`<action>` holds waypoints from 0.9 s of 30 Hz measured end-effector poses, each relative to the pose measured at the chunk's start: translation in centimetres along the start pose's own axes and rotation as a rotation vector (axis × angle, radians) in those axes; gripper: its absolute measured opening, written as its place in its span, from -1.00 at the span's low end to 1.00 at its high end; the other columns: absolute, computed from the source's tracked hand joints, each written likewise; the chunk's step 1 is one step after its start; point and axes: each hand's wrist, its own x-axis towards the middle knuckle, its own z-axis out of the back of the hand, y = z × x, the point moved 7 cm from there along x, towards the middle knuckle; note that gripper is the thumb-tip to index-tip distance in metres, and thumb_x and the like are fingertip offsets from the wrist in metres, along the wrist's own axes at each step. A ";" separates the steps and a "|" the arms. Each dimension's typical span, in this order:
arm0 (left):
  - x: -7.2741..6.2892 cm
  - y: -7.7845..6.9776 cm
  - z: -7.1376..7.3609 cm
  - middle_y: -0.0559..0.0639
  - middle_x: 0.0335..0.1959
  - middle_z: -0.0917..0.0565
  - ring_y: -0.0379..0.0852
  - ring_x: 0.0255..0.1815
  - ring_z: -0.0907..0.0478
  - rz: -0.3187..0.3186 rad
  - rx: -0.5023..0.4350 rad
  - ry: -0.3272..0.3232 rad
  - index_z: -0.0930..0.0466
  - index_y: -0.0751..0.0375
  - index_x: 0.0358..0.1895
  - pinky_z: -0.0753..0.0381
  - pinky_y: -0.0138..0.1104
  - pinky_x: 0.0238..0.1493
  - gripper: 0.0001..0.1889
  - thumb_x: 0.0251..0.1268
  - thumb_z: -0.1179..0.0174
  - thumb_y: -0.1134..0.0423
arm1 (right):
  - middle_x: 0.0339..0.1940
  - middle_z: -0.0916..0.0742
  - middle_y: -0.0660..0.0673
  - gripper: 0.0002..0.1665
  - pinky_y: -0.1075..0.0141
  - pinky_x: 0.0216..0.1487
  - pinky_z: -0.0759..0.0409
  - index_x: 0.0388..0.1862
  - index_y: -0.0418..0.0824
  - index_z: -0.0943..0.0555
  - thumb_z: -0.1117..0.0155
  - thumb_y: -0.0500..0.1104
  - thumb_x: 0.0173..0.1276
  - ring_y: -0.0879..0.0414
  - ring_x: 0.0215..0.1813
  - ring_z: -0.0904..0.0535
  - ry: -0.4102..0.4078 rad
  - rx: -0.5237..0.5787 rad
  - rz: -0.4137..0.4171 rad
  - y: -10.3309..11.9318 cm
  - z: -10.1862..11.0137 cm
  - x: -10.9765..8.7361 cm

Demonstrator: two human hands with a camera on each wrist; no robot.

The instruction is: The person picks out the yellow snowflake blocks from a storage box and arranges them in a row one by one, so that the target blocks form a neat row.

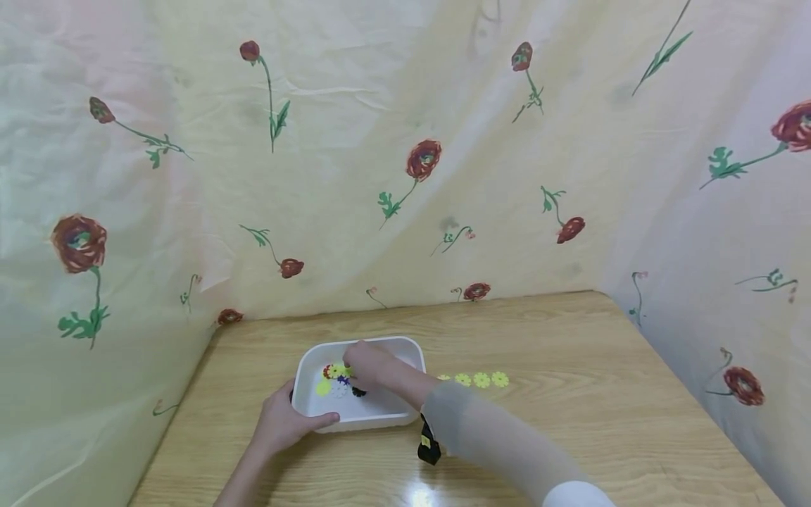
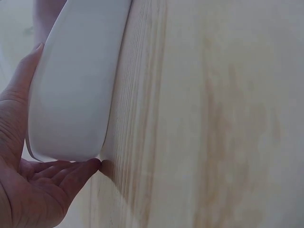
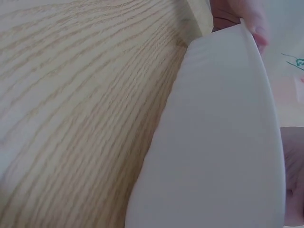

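A white plastic tray [image 1: 395, 346] sits on the table with several small flower-shaped plastic pieces [image 1: 338, 389] in its left half: yellow, red, white, blue and black. My left hand [image 1: 283, 420] grips the tray's near left corner; its thumb lies along the front rim and the fingers wrap the left side. In the left wrist view, these fingers [image 2: 78, 178] reach under the end wall. My right hand [image 1: 374, 366] is down inside the tray, bent fingers among the pieces. A yellow piece [image 1: 348, 371] shows right at its fingertips; whether they pinch it I cannot tell.
Right of the tray, several yellow flower-shaped pieces [image 1: 481, 380] lie in a row on the wooden table [image 1: 570, 422], partly covered by my right forearm. A black wrist-camera mount [image 1: 429, 447] hangs below that wrist. Flower-patterned cloth [image 1: 355, 176] encloses the table's back and sides.
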 end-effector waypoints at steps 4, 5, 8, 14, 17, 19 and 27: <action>0.0 0.1 0.0 0.25 0.11 -0.78 0.00 -0.01 -0.69 -0.004 0.011 -0.002 -0.54 0.40 0.36 -0.64 -0.23 -0.05 0.11 -0.31 -0.79 -0.16 | -0.55 -0.56 0.07 -0.76 0.50 -0.55 -0.37 -0.43 -0.12 -0.63 -0.41 -0.16 0.47 0.28 -0.57 -0.38 -0.006 0.001 -0.029 -0.1 -0.4 0.4; 0.0 0.1 0.0 0.24 0.11 -0.78 0.00 -0.01 -0.68 -0.006 0.011 -0.003 -0.55 0.40 0.36 -0.64 -0.23 -0.05 0.10 -0.31 -0.79 -0.16 | -0.57 -0.54 0.08 -0.73 0.49 -0.56 -0.35 -0.46 -0.11 -0.60 -0.41 -0.16 0.47 0.28 -0.58 -0.37 -0.008 -0.008 -0.036 -0.1 -0.5 0.4; 0.0 0.0 0.0 0.23 0.10 -0.79 -0.01 -0.01 -0.68 -0.011 0.010 -0.005 -0.55 0.39 0.36 -0.65 -0.23 -0.04 0.09 -0.30 -0.78 -0.16 | -0.58 -0.53 0.07 -0.67 0.47 -0.57 -0.35 -0.51 -0.10 -0.55 -0.43 -0.15 0.46 0.27 -0.59 -0.38 -0.004 -0.037 -0.061 -0.1 -0.4 0.4; 0.0 0.0 0.1 0.24 0.10 -0.79 0.01 0.00 -0.69 -0.015 0.023 -0.010 -0.56 0.40 0.35 -0.64 -0.24 -0.06 0.09 -0.30 -0.79 -0.15 | -0.60 -0.50 0.06 -0.62 0.47 -0.58 -0.32 -0.56 -0.10 -0.51 -0.47 -0.14 0.41 0.27 -0.61 -0.35 -0.020 -0.070 -0.068 0.1 -0.2 0.1; 0.0 0.0 0.1 0.24 0.12 -0.78 0.01 0.02 -0.69 -0.014 0.028 -0.006 -0.55 0.39 0.36 -0.64 -0.23 -0.04 0.09 -0.29 -0.78 -0.16 | -0.60 -0.52 0.07 -0.64 0.48 -0.56 -0.30 -0.55 -0.09 -0.55 -0.48 -0.12 0.41 0.27 -0.59 -0.35 -0.043 -0.090 -0.038 0.2 -0.5 0.3; 0.0 0.0 0.1 0.24 0.13 -0.78 0.01 0.03 -0.69 -0.012 0.027 -0.003 -0.55 0.38 0.37 -0.64 -0.22 -0.02 0.09 -0.28 -0.78 -0.17 | -0.60 -0.55 0.09 -0.68 0.50 -0.55 -0.32 -0.53 -0.08 -0.59 -0.48 -0.11 0.42 0.29 -0.58 -0.37 -0.057 -0.106 -0.009 0.3 -0.7 0.4; -0.1 -0.1 0.2 0.25 0.09 -0.79 0.02 0.01 -0.70 -0.030 0.022 -0.010 -0.57 0.40 0.33 -0.64 -0.24 -0.07 0.06 -0.29 -0.78 -0.14 | -0.61 -0.60 0.10 -0.74 0.53 -0.56 -0.37 -0.53 -0.09 -0.63 -0.49 -0.25 0.32 0.30 -0.57 -0.40 -0.071 -0.055 0.023 0.6 -0.6 0.4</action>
